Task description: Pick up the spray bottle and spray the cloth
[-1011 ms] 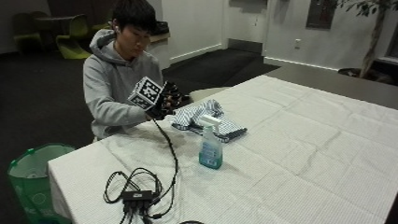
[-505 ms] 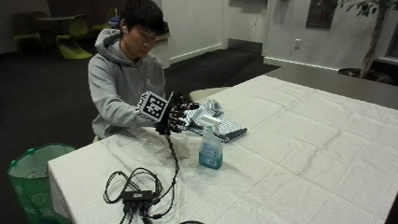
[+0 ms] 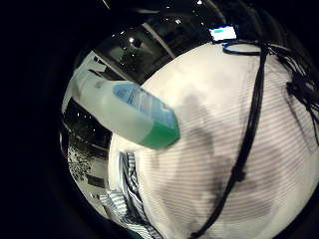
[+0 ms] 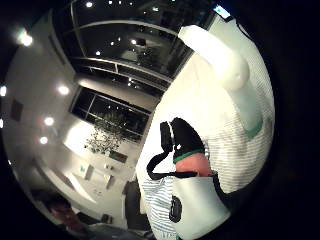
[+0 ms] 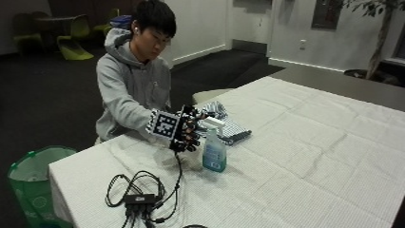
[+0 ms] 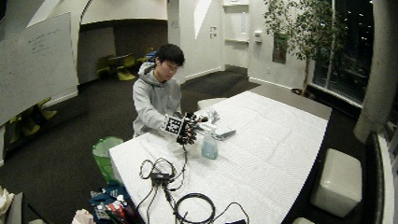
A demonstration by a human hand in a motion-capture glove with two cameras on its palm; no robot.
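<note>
Outside view shows a person seated at a table (image 5: 329,142) covered in a white cloth, the gloved right hand (image 5: 183,129) raised beside the top of the spray bottle (image 5: 214,151). The bottle stands upright on the table, pale blue-green liquid in its lower part, white trigger head just next to the fingers. Those fingers look spread and lightly bent toward the head; whether they touch it cannot be told. A striped cloth (image 5: 227,124) lies bunched on the table just behind the bottle. Black cables (image 5: 142,192) sprawl near the table's front corner
</note>
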